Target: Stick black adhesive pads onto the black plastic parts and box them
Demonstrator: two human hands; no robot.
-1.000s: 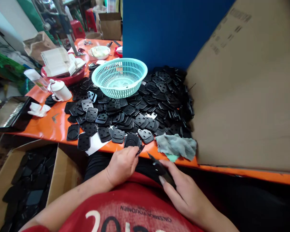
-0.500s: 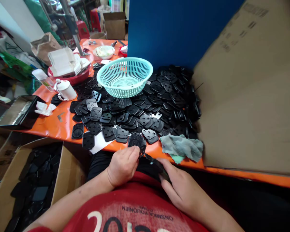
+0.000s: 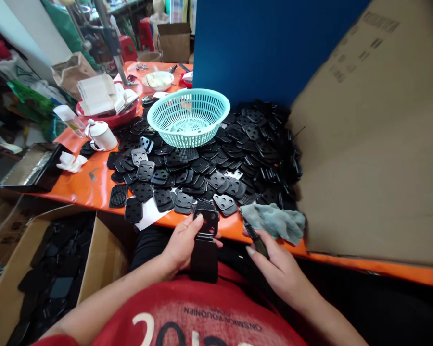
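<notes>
My left hand (image 3: 183, 242) is closed on a black plate with round holes (image 3: 210, 222), thumb on its face and fingertips showing past its right edge. Below the plate, a plain flat black piece (image 3: 204, 259) hangs down in front of the red shirt; how the two join is hard to make out. In my right hand (image 3: 279, 264) is a slim dark-handled tool with a ridged front end (image 3: 256, 239), held apart from the plate, near the grey-green cloth (image 3: 274, 221). Just beyond my left hand, a ridged black pad (image 3: 205, 205) sits at the table's edge.
Many black plates and pads (image 3: 187, 178) are heaped on the orange table (image 3: 75, 185), with a turquoise basket (image 3: 189, 139) on the pile. Tall cardboard (image 3: 378, 144) borders the right. A blue panel (image 3: 267, 48) stands behind. At lower left is a carton (image 3: 104, 240) of black pieces.
The tool in my right hand has moved right, away from my left hand. The plate in my left hand now faces up in view, with the flat piece hanging below it.
</notes>
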